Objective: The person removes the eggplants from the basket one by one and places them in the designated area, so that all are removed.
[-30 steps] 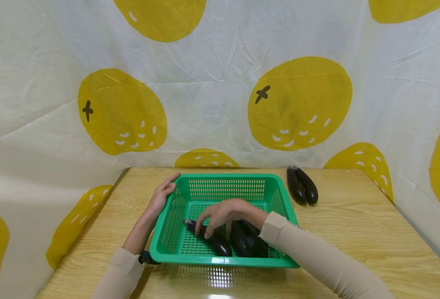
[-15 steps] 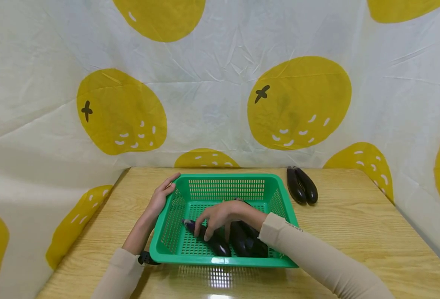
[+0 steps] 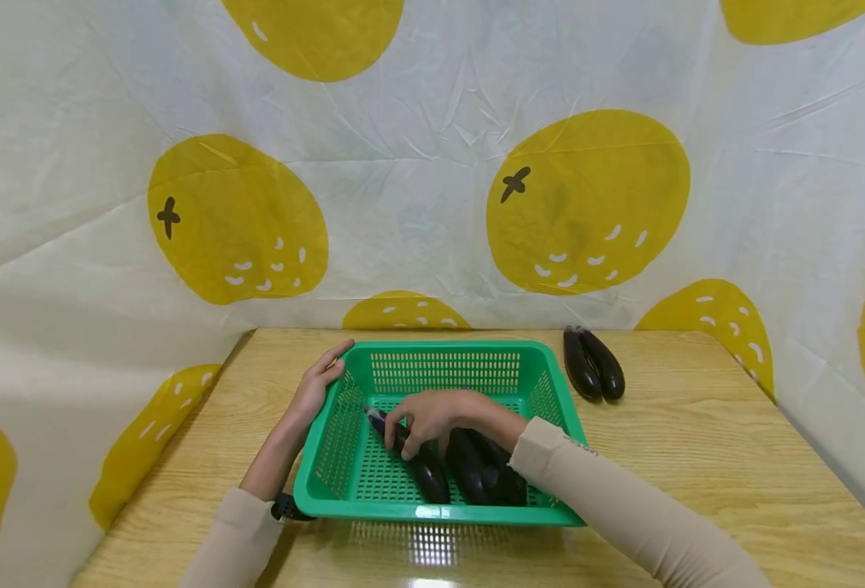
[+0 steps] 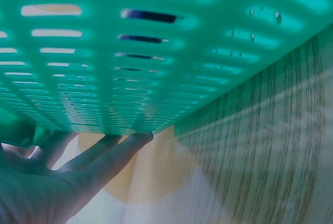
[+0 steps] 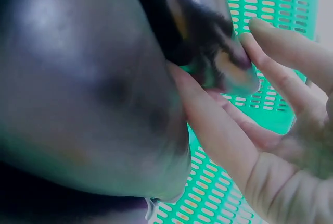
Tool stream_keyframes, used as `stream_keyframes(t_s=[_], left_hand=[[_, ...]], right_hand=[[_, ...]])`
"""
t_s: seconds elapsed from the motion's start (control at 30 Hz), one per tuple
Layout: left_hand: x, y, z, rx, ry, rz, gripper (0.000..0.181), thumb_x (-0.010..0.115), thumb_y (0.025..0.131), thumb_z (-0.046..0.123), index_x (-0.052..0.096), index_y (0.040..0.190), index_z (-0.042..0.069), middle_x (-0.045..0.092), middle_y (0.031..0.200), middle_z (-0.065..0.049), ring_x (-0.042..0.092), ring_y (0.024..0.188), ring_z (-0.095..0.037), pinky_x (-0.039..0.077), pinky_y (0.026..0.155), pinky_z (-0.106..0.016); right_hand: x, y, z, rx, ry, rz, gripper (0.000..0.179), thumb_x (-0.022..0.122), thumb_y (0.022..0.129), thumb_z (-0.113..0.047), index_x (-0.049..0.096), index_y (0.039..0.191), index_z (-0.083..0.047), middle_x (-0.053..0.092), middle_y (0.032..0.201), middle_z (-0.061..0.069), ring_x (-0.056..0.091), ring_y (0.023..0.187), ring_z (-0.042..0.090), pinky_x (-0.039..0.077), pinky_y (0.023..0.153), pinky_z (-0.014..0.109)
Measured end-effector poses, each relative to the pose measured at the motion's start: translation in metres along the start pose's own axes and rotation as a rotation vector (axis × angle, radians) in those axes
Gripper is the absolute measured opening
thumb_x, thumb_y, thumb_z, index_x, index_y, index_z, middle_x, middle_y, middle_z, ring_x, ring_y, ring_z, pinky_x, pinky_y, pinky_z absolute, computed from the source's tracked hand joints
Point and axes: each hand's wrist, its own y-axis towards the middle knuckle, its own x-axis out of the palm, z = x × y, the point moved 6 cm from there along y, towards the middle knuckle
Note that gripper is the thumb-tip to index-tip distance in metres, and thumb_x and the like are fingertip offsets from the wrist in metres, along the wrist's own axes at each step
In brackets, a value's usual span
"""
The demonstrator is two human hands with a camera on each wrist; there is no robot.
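Creased white cloth (image 3: pixel 410 216) hanging ahead and either side of us | big yellow citrus prints (image 3: pixel 589 202) across it | pale wood-grain counter (image 3: pixel 704 433), white glare (image 3: pixel 432 549) toward the front

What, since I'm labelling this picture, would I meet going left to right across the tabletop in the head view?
The left sleeve, the left hand on the green basket, the eggplant gripped by the right hand, the other eggplants in the basket, the pair of eggplants on the table.

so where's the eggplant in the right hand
In the head view, the eggplant is inside the green basket, left of the other eggplants, its stem end nearest the left hand.
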Motion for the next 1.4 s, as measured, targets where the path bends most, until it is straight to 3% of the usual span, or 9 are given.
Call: stream_keyframes(t_s=[0.1,0.23,0.63,0.73,0.87,1.0,1.27,1.4], left_hand=[[0.000,0.000,-0.001,-0.003,-0.005,-0.006,0.050,0.033,0.115,0.024,0.033,0.164,0.016,0.035,0.167,-0.013,0.056,0.117,-0.007,0.046,0.092,-0.017],[-0.001,0.000,-0.003,-0.012,-0.024,-0.005,0.050,0.033,0.115,0.024,0.033,0.164,0.017,0.038,0.165,-0.016,0.059,0.114,-0.006,0.048,0.090,-0.018],[-0.002,0.001,-0.002,-0.015,0.017,0.020,0.049,0.034,0.114,0.026,0.036,0.163,0.018,0.040,0.164,-0.015,0.054,0.118,-0.009,0.045,0.092,-0.018],[-0.002,0.001,-0.001,-0.014,0.022,0.021,0.049,0.035,0.114,0.027,0.036,0.163,0.019,0.037,0.166,-0.013,0.051,0.125,-0.017,0.043,0.093,-0.016],[-0.002,0.001,0.000,-0.009,0.026,0.014,0.049,0.035,0.114,0.027,0.035,0.163,0.018,0.034,0.168,-0.011,0.045,0.136,-0.024,0.040,0.095,-0.016],[-0.001,0.001,0.000,-0.007,0.026,0.010,0.050,0.034,0.115,0.028,0.034,0.163,0.018,0.034,0.168,-0.011,0.044,0.138,-0.026,0.040,0.095,-0.015],[-0.002,0.000,-0.002,0.000,0.028,0.018,0.049,0.035,0.115,0.026,0.035,0.163,0.017,0.036,0.167,-0.013,0.051,0.130,-0.021,0.044,0.093,-0.017],[-0.002,0.001,-0.002,0.006,0.025,0.013,0.049,0.035,0.115,0.026,0.035,0.163,0.017,0.036,0.166,-0.014,0.053,0.123,-0.012,0.044,0.092,-0.016]], right_hand=[[-0.004,-0.002,-0.003,-0.036,0.011,0.024,0.021,0.073,0.096,-0.009,0.076,0.113,-0.019,0.063,0.107,0.010,0.061,0.087,0.019,0.063,0.070,0.043],[-0.012,-0.007,-0.007,-0.077,0.046,0.054,0.023,0.071,0.097,-0.006,0.076,0.116,-0.017,0.062,0.119,0.012,0.066,0.093,0.020,0.063,0.073,0.045],[-0.034,-0.028,-0.018,-0.160,0.060,0.174,0.023,0.070,0.098,-0.009,0.074,0.109,-0.028,0.052,0.141,0.010,0.053,0.126,0.029,0.063,0.077,0.047],[-0.040,-0.034,-0.021,-0.191,0.071,0.208,0.023,0.070,0.098,-0.009,0.073,0.111,-0.027,0.055,0.134,0.010,0.058,0.118,0.028,0.063,0.077,0.045],[-0.048,-0.044,-0.024,-0.231,0.101,0.238,0.022,0.069,0.099,-0.009,0.071,0.117,-0.022,0.057,0.124,0.012,0.065,0.089,0.024,0.061,0.073,0.044],[-0.054,-0.054,-0.025,-0.273,0.147,0.266,0.024,0.069,0.099,-0.009,0.068,0.121,-0.017,0.054,0.130,0.013,0.065,0.077,0.021,0.059,0.070,0.039],[-0.062,-0.075,-0.024,-0.344,0.170,0.372,0.027,0.073,0.096,-0.016,0.067,0.122,-0.021,0.053,0.139,0.009,0.065,0.111,0.031,0.061,0.079,0.044],[-0.068,-0.091,-0.022,-0.378,0.139,0.456,0.029,0.075,0.095,-0.017,0.067,0.123,-0.021,0.056,0.138,0.005,0.057,0.122,0.034,0.055,0.096,0.048]])
